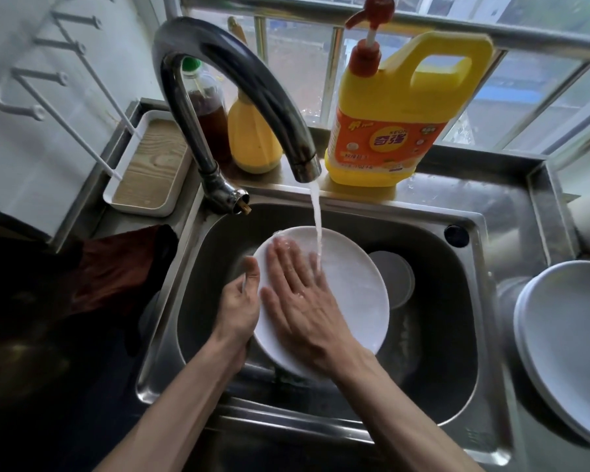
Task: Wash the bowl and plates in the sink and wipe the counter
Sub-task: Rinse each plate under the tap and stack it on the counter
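One white plate (pixel 355 294) under running water (pixel 317 226): left hand (pixel 239 304) grips its rim, right hand (pixel 304 301) lies flat on it

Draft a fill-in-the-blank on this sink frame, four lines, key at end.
1. The left hand grips the plate by its rim; the right hand lies ____ on its face.
2. The faucet is ____, water striking the plate.
3. The soap bottle has a yellow body and a ____ pump.
4. More white dishes sit on the counter to the ____ of the sink.
Missing: flat; running; red; right.
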Motion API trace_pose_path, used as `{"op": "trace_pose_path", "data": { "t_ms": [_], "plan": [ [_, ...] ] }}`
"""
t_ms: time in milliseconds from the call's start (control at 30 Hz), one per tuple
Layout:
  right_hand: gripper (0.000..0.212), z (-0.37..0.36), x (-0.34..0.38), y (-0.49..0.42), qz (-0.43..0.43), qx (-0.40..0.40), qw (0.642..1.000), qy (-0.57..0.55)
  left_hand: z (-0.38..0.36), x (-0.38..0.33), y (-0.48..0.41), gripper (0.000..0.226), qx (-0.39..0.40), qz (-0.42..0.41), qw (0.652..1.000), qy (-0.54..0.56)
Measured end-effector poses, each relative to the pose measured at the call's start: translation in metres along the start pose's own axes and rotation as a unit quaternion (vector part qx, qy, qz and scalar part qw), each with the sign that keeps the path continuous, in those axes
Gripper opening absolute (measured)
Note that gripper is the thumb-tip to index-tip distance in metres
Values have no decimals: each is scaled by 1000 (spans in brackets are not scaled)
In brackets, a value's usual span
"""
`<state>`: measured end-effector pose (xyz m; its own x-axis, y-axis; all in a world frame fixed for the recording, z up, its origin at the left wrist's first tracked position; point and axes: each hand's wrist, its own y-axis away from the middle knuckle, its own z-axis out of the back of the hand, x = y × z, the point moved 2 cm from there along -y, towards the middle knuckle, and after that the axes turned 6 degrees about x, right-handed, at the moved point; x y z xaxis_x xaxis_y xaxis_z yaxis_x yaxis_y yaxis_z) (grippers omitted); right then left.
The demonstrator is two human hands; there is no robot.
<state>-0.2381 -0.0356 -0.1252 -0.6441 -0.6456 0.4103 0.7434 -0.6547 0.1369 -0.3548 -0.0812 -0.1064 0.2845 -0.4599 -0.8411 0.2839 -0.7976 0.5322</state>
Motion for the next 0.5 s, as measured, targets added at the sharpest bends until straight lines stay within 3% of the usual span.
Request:
{"op": "trace_pose_path", "data": {
  "t_ms": [233, 367, 500],
  "plan": [
    [57, 11, 6, 29, 121, 128, 984, -16, 5, 5, -1, 65, -43, 43, 994, 88],
    [54, 11, -2, 25, 89, 83, 993, 15, 3, 3, 0, 62, -32, 39, 996, 75],
    [57, 5, -16, 8, -14, 37, 999, 12, 5, 6, 2, 58, -20, 35, 998, 40]
  ]
}}
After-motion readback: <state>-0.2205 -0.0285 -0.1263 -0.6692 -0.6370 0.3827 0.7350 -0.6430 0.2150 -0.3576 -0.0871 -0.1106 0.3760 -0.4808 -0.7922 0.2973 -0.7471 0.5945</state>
